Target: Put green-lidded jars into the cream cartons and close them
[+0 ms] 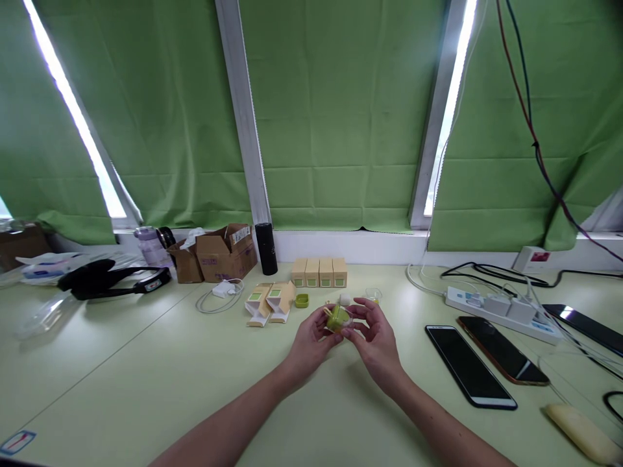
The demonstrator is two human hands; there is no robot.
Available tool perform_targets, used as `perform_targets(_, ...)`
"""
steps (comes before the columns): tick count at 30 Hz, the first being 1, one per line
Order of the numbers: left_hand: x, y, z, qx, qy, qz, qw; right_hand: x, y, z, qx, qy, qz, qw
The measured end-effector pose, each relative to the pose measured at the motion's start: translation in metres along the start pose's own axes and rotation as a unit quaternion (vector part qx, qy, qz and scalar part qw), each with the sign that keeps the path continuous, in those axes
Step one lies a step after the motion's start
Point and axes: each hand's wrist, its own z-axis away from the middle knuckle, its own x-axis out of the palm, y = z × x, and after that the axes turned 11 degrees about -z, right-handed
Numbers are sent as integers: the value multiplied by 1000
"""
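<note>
Between both hands, just above the table, is a small green object [337, 318] with a clear plastic part, a pale cord-like loop and a white rounded piece on top; its exact kind I cannot tell. My left hand [309, 340] grips it from the left with fingers curled. From the right, my right hand [376, 340] pinches its clear part between thumb and fingers. Behind my left hand a small green square case [302, 300] lies on the table. A clear plastic piece [374, 295] with some yellow sits beyond my right hand.
Opened cardboard packets [269, 303] and a row of small tan boxes [318, 273] stand beyond my hands. A black bottle [265, 249], brown carton [226, 253] and white charger [224, 289] are left. Phones [470, 366] and a power strip [503, 314] with cables lie right.
</note>
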Motion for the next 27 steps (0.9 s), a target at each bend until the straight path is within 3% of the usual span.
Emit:
perform_targets(4, -2, 2, -1, -15, 6, 46, 999, 1, -4, 4, -49, -43, 52, 997)
perform_targets(11, -7, 0, -3, -7, 46, 11, 999, -3, -9, 6, -65, -86, 84, 991)
perform_targets(15, -11, -1, -4, 22, 86, -110, 990, -7, -6, 3, -62, -62, 104, 991)
perform_targets(20, -16, -2, -2, -9, 119, -302, 946, -15, 2, -4, -49, 12, 167, 985)
perform_targets(23, -17, -4, 0, -7, 97, -384, 918, -20, 8, -8, -24, 31, 195, 980)
perform_targets(27, -17, -8, 2, -12, 53, -425, 904, -24, 14, -10, 5, 40, 210, 977)
